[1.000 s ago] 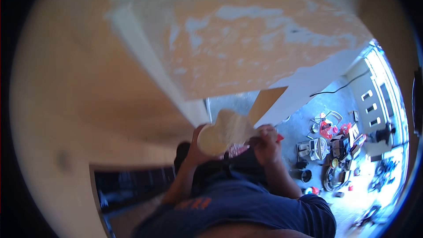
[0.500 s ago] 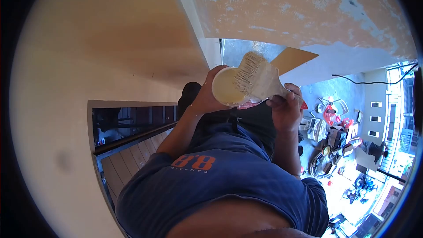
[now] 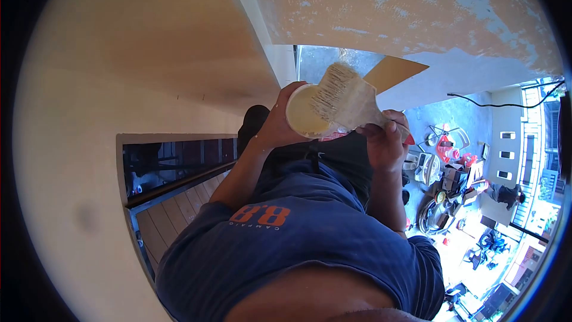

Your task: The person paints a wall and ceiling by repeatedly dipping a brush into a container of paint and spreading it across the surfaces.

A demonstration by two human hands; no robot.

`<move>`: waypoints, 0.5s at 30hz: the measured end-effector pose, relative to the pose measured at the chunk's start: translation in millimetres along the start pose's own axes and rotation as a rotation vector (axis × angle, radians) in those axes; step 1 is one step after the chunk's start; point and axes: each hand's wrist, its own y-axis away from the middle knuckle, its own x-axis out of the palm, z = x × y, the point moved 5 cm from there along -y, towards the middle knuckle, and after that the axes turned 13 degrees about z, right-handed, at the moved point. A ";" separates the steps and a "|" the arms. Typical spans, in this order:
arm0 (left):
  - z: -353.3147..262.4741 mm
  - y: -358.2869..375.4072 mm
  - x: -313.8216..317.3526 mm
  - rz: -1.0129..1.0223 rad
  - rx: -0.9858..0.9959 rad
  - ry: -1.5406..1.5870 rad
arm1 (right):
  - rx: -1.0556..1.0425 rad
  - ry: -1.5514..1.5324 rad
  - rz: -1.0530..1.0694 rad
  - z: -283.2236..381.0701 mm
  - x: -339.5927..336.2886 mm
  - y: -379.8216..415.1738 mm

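My left hand (image 3: 279, 120) is wrapped round the side of a round tub (image 3: 296, 109) of cream-coloured paint, its open top facing up toward me. In my right hand (image 3: 386, 143) is a wide paintbrush (image 3: 353, 102), gripped by its handle, whose red end shows past my fingers. Paint coats the pale bristles, which overlap the tub's right rim in this view. Both hands are out in front of my body, close together.
A patchy, part-coated wall (image 3: 387, 12) rises ahead, with a smooth cream wall (image 3: 71, 155) at left. Below left is an opening with a dark rail (image 3: 179, 183). Far below right are stacked boxes (image 3: 456, 176), a motorcycle (image 3: 491, 241) and a person (image 3: 505, 194). A black cable (image 3: 506, 105) hangs at right.
The view has shifted slightly, and the brush and tub sit a little higher in it. Both grips stay the same. The person far below has changed posture.
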 end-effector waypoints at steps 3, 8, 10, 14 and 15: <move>-0.2 -0.2 -0.2 -0.003 0.019 0.033 | -0.012 -0.009 0.004 -0.5 1.4 -0.7; 0.3 1.9 -0.4 -0.002 -0.045 0.070 | -0.018 0.057 0.012 1.9 8.6 -3.9; -0.1 1.7 -1.2 -0.005 -0.036 0.070 | -0.026 0.038 -0.024 2.0 12.4 -6.7; -0.5 2.5 -0.1 0.005 -0.037 0.069 | 0.036 -0.044 -0.075 -1.8 6.0 -3.5; -1.0 0.5 -1.0 0.004 -0.037 0.069 | 0.037 -0.044 -0.073 -2.5 3.0 -4.9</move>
